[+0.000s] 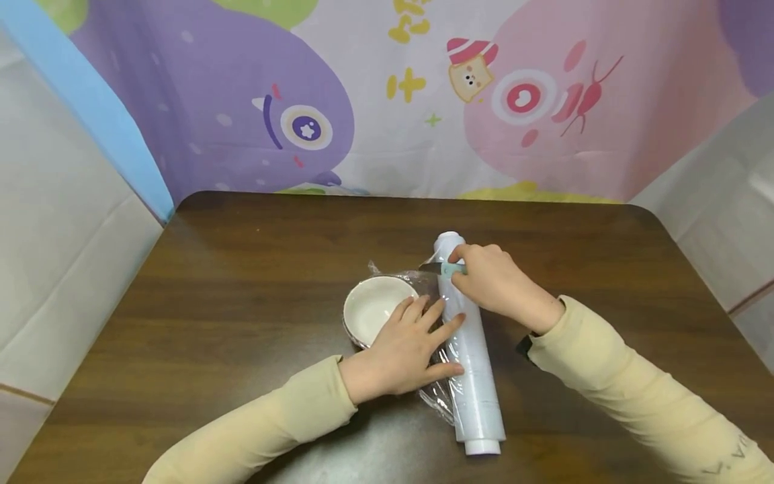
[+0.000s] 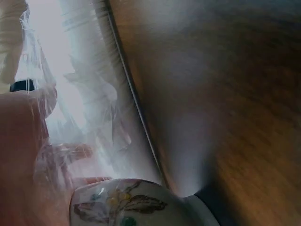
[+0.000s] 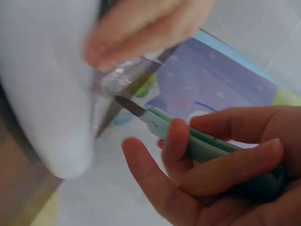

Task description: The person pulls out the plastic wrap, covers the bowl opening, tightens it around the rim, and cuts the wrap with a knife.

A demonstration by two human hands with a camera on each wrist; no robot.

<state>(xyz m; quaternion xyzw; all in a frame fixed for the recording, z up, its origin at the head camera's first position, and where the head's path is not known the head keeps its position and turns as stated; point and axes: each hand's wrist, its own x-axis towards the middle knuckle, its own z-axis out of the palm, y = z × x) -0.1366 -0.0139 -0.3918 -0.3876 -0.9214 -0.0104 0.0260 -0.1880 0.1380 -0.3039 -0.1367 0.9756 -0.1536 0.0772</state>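
My right hand [image 1: 492,279] grips a small folding knife [image 3: 207,145] with a mint-green handle. Its dark blade [image 3: 129,104] is out, by the clear film near the far end of a roll of plastic wrap [image 1: 474,376]. With fingers spread, my left hand [image 1: 404,353] reaches from the rim of a white bowl [image 1: 370,310] across the film to the roll. In the left wrist view, the bowl's outside [image 2: 120,200] has a leaf-and-berry pattern. Crumpled film [image 1: 438,396] lies between bowl and roll; how far it wraps the bowl is unclear.
A dark brown wooden table [image 1: 260,269] holds the things. Behind it hangs a cloth [image 1: 387,154] printed with cartoon figures. Pale panels [image 1: 72,222] stand on both sides.
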